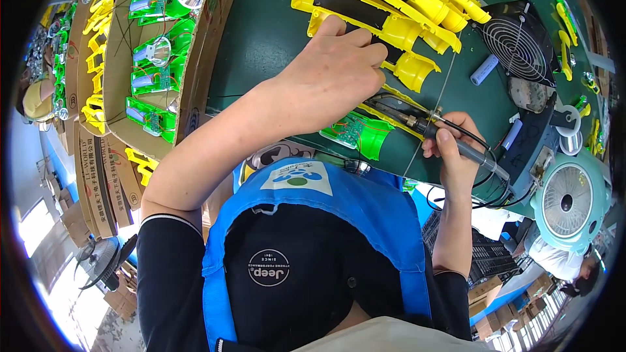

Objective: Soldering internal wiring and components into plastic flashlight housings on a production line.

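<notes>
My right hand (453, 150) grips a soldering iron (430, 129) by its grey handle. The metal end points left, over a yellow strip-like casing part beside a green casing half (372, 137). A small circuit board sits in that green half, close to the table's near edge. My left hand (342, 65) is above it, with fingers curled down against the near side of the yellow casing halves (345, 10). What its fingertips pinch is hidden behind the hand. Dark strips line some yellow halves.
A cardboard box (195, 85) at left holds green casings with boards, cells and reflectors. On the green table (254, 45) stand a black square fan (515, 42), a blue cell (484, 70) and a solder spool (569, 122). Cables trail near the right hand; a round fan (566, 202) stands right.
</notes>
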